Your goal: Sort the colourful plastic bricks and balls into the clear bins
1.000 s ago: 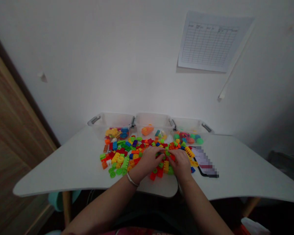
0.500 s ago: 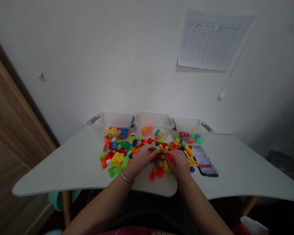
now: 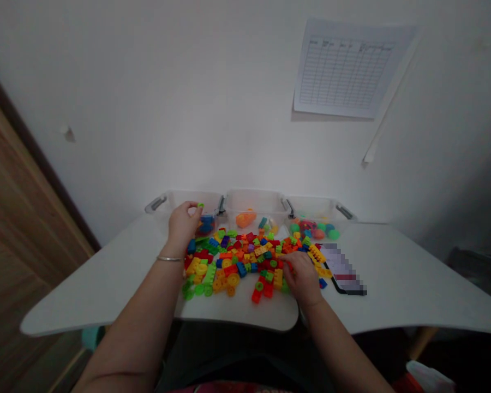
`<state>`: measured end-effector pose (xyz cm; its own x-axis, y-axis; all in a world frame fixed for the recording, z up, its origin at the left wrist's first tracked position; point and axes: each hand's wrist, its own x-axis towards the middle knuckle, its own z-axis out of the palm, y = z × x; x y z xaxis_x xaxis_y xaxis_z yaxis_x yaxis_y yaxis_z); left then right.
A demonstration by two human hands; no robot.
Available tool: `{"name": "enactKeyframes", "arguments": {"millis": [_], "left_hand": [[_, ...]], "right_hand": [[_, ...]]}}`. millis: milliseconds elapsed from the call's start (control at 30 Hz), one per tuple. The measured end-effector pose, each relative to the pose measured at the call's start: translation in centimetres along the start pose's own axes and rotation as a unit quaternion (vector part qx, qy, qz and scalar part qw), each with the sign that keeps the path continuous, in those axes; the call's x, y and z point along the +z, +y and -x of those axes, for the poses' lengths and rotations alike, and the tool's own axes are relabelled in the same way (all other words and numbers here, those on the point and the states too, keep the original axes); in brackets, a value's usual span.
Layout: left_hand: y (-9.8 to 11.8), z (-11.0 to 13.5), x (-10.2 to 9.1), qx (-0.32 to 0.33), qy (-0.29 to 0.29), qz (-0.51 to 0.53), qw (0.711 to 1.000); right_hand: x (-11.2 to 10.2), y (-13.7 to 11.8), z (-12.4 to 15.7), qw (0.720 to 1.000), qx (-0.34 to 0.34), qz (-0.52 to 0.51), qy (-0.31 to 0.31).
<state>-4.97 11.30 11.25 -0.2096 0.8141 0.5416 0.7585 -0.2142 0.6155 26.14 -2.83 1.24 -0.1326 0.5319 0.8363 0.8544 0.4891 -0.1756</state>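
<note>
We see the left hand [image 3: 183,221] raised at the near edge of the left bin [image 3: 163,203], the first of three clear plastic bins standing in a row at the back of the table [image 3: 106,278]. Its thumb and forefinger are pinched on a small green block [image 3: 200,206], which sits at the fingertips, above the coloured pieces in that bin. A thin bracelet [image 3: 168,258] circles the wrist.

The right hand [image 3: 301,277] lies palm down on the right part of the pile of building blocks [image 3: 237,259], fingers curled toward red and orange pieces. We cannot tell whether it grips any of them. The pile spreads over the table in front of the bins, touching the right hand and lying just below the left.

The middle bin [image 3: 249,199] holds an orange piece. The right bin [image 3: 311,200] holds round green and red pieces. A phone [image 3: 343,273] lies flat just right of the right hand.
</note>
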Motion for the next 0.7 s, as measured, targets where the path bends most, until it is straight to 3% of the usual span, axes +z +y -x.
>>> {"name": "enactKeyframes", "arguments": {"millis": [100, 233, 367, 567, 700], "left_hand": [[-0.5, -0.5, 1.0, 0.047, 0.014, -0.093, 0.994], [-0.7, -0.6, 1.8, 0.023, 0.008, -0.153, 0.988], [-0.8, -0.7, 1.8, 0.015, -0.010, -0.171, 0.985], [-1.4, 0.3, 2.4, 0.073, 0.023, -0.153, 0.985], [-1.6, 0.6, 2.7, 0.127, 0.009, -0.150, 0.980]], "right_hand": [[-0.1, 0.3, 0.0, 1.000, 0.008, 0.013, 0.006], [-0.2, 0.5, 0.1, 1.000, 0.016, 0.019, 0.006], [-0.1, 0.5, 0.2, 0.999, 0.030, 0.019, 0.000], [0.2, 0.7, 0.3, 1.000, 0.022, 0.016, -0.011], [0.3, 0.7, 0.3, 0.999, 0.034, 0.009, -0.020]]}}
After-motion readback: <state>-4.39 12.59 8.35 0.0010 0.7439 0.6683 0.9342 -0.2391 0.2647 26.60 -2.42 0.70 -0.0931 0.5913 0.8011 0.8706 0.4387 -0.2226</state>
